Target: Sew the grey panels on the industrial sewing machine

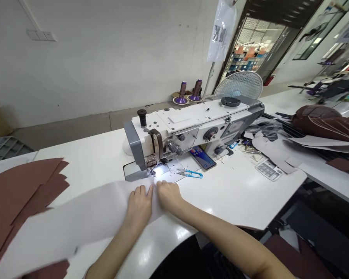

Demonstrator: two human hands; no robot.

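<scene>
A long whitish sheet [87, 215] runs from the lower left to the needle area of a white sewing machine [192, 124]. My left hand [140, 203] presses on the sheet just in front of the presser foot, its fingers bent and thumb stretched toward the needle. Beside it on the right, my right hand [169, 195] has its fingers curled together at the sheet's edge; whatever they pinch is hidden. The machine's lamp lights the needle plate [162, 169].
Brown pieces [20, 190] lie stacked at the left. Right of the needle are blue thread snips [192, 174] and a phone [203, 158]. Two thread cones [182, 91] and a fan [239, 86] stand behind the machine. A brown bundle [325, 122] lies far right.
</scene>
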